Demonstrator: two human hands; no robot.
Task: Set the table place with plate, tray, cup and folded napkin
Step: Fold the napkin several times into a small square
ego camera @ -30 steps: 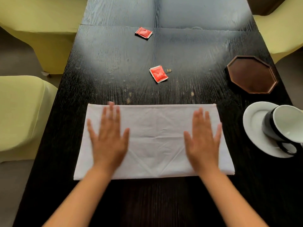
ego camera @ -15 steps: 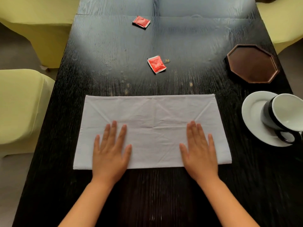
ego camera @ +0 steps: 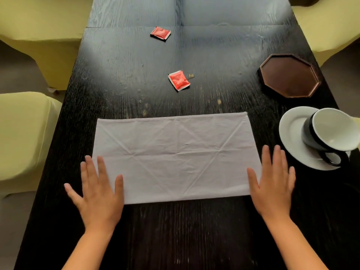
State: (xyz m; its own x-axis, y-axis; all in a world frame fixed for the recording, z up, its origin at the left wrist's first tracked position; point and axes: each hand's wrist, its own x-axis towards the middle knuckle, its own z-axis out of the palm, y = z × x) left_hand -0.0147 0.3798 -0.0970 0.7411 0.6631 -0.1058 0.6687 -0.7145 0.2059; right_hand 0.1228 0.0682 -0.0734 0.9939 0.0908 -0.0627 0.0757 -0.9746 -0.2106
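A white cloth napkin (ego camera: 175, 154), folded into a wide rectangle, lies flat on the dark wooden table (ego camera: 194, 240). My left hand (ego camera: 97, 193) rests flat, fingers spread, over its near left corner. My right hand (ego camera: 272, 184) lies flat over the near right corner. Neither hand holds anything. To the right a white saucer plate (ego camera: 292, 133) carries a black cup (ego camera: 331, 133) with a white inside, tipped on its side, handle toward me. A brown octagonal tray (ego camera: 290, 76) sits behind the plate.
Two red sachets lie on the table: one sachet (ego camera: 179, 80) in the middle, another sachet (ego camera: 160, 33) farther back. Yellow-green covered chairs stand at the left side (ego camera: 23, 137), far left (ego camera: 42, 26) and far right (ego camera: 331, 26).
Both hands slid down the napkin toward me, then outward to its near corners. The napkin stayed flat in place.
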